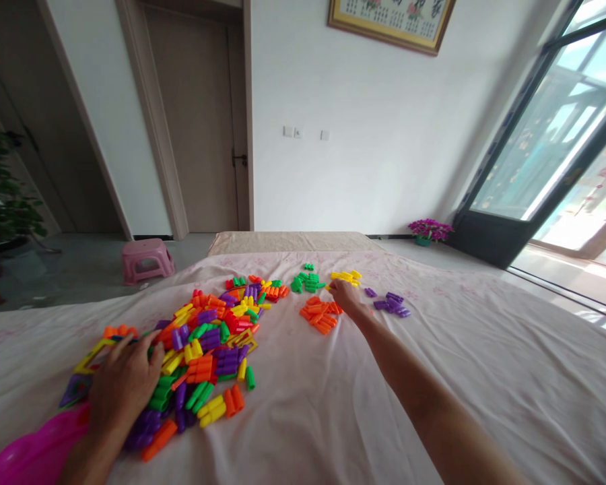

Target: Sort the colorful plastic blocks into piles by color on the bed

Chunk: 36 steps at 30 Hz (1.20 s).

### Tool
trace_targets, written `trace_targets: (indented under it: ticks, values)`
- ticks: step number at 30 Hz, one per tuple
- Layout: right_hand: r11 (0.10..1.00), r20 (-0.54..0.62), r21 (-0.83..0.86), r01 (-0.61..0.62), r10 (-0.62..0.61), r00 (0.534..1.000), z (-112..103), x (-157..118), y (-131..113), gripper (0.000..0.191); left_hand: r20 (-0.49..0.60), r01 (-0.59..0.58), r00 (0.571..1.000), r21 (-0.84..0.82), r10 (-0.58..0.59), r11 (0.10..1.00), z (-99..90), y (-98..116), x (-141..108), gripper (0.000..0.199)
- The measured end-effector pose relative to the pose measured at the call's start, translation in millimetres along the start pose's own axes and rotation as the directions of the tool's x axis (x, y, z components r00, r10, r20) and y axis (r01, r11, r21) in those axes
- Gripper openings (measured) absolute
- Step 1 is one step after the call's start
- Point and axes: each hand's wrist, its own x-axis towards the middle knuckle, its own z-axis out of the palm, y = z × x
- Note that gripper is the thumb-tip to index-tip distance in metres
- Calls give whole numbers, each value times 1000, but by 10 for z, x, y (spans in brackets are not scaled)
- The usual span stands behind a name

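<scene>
Our left hand point(127, 377) rests palm-down, fingers slightly apart, on the mixed heap of colourful plastic blocks point(202, 350) at lower left. Our right arm stretches to centre-right, its hand point(344, 294) curled at the small yellow plastic blocks point(347, 276); we cannot tell whether its fingertips grip one. The glossy pink plastic container point(35, 448), lower left, has contents we cannot make out.

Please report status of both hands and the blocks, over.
Left hand at mixed plastic block pile. Right hand at yellow blocks, grip hidden. Orange blocks close beside right hand, purple blocks farther right.
</scene>
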Motion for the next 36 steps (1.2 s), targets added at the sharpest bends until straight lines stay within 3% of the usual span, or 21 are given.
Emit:
trace_targets:
  ticks: [4, 7, 10, 13, 16, 19, 21, 23, 27, 29, 32, 36]
  values:
    - [992, -159, 87, -90, 103, 982, -163, 111, 94, 46, -7, -12, 1000, 9, 12, 1000, 5, -6, -4, 52]
    - [986, -200, 145, -79, 107, 974, -181, 82, 71, 52, 0, -21, 1000, 8, 21, 1000, 1, -5, -1, 55]
    - [974, -177, 223, 27, 13, 984, -71, -109, -101, 45, -1, -17, 1000, 22, 17, 1000, -14, 4, 1, 54]
    - [899, -131, 371, 235, -200, 971, 100, -471, -410, 32, -9, -18, 1000, 44, 19, 999, -35, 20, -2, 54]
    - [792, -68, 470, 390, -408, 910, 238, -949, -777, 24, -18, -24, 1000, 52, 25, 998, -49, 35, -6, 55]
    - [670, 5, 518, 533, -625, 781, 306, -1404, -1111, 16, -24, -17, 1000, 44, 18, 999, -50, 43, -6, 54]
    - [624, -3, 514, 588, -684, 729, 330, -1621, -1294, 19, -28, -15, 999, 38, 16, 999, -47, 47, -6, 54]
    - [617, -12, 476, 627, -708, 706, 359, -1745, -1437, 30, -34, -5, 999, 39, 6, 999, -45, 52, -7, 54]
    - [622, 73, 425, 658, -748, 660, 450, -1792, -1588, 39, -40, 14, 999, 43, -13, 999, -35, 60, -6, 54]
    - [642, 105, 434, 633, -733, 672, 496, -1784, -1595, 32, -40, 20, 999, 40, -18, 999, -27, 56, -6, 54]
    - [677, 105, 466, 569, -681, 724, 542, -1788, -1546, 18, -37, 15, 999, 39, -14, 999, -19, 42, -5, 53]
    - [658, 72, 606, 447, -605, 793, 581, -1775, -1432, 9, -41, -9, 999, 46, 11, 999, -24, 27, -4, 54]
